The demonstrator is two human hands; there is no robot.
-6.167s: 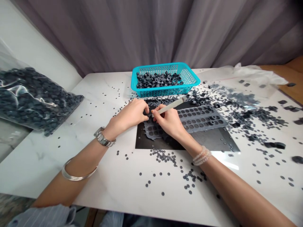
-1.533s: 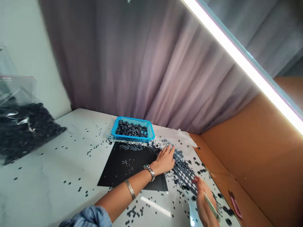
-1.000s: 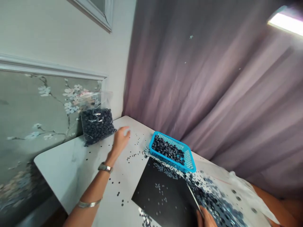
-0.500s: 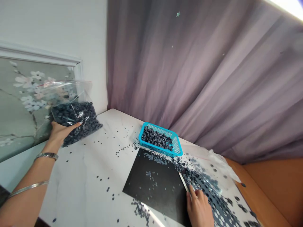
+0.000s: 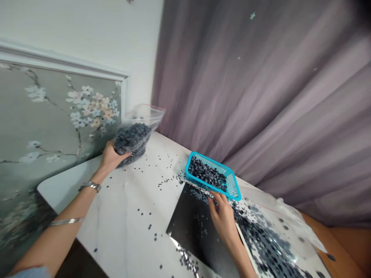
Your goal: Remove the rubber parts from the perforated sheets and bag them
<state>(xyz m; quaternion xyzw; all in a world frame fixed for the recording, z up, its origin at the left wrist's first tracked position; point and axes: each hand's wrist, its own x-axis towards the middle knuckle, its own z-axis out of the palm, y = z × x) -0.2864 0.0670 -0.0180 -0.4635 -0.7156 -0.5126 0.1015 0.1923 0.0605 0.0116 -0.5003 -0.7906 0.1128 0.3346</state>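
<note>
One surface (image 5: 116, 231) bore one black sheet (image 5: 188, 216), perhaps a dark ground for small bits. Well left of it, one clear bag (image 5: 133, 139) leaned rightward; whether its base touched the surface could not be told. One basket (image 5: 233, 188) stood just beyond the sheet, its walls presumably keeping the black rings (image 5: 207, 173) together. Of two hands, the left hand (image 5: 111, 157) clasped the bag low, probably to bear its weight; the right hand (image 5: 223, 216), half-curled near the basket, possibly held something, hard to tell. One white stick (image 5: 246, 249) showed beside that wrist. Discs (image 5: 155, 234) lay scattered, uncountable.
</note>
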